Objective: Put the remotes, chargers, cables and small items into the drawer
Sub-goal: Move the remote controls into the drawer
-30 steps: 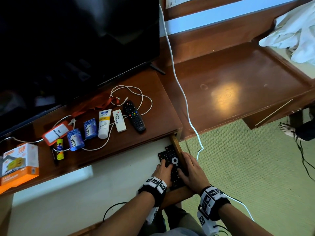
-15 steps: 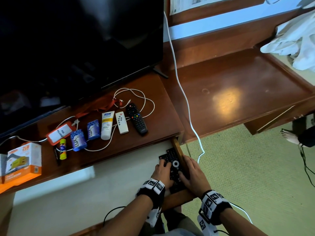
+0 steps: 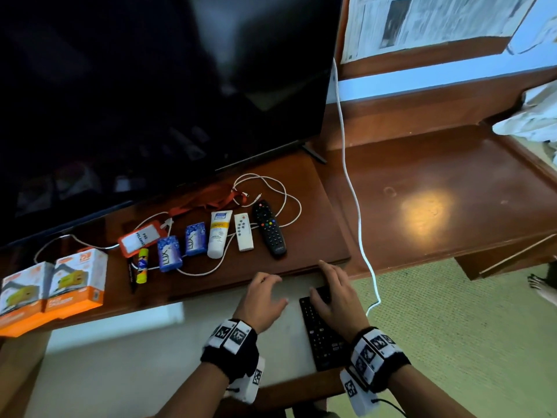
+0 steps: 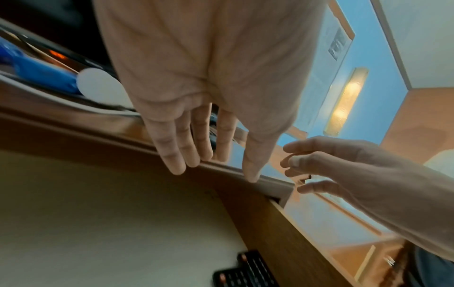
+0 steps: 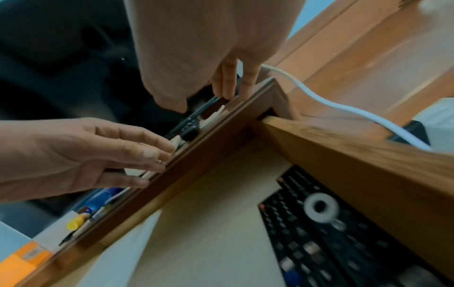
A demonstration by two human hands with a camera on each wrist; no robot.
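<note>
A long black remote [image 3: 323, 333] lies at the right side of the open drawer [image 3: 135, 372], also seen in the right wrist view [image 5: 319, 223]. My left hand [image 3: 265, 292] and right hand [image 3: 333, 286] hover above the drawer at the desk's front edge, fingers straight and holding nothing. On the desk behind them lie a black remote [image 3: 269, 228], a small white remote [image 3: 243, 232], a white tube [image 3: 219, 233], two blue soap packets [image 3: 180, 247], a glue stick [image 3: 141, 265], an orange badge holder [image 3: 138, 238] and a looped white cable [image 3: 280, 191].
A large dark TV [image 3: 150, 86] stands at the back of the desk. Two orange boxes [image 3: 51, 289] sit at the left. A thick white cord [image 3: 355, 200] hangs down past the drawer's right wall [image 5: 343, 145]. A lower desk [image 3: 437, 191] lies to the right.
Both hands have let go of the long black remote, which now lies in the drawer. They have risen toward the desk's front edge with their fingers spread.
</note>
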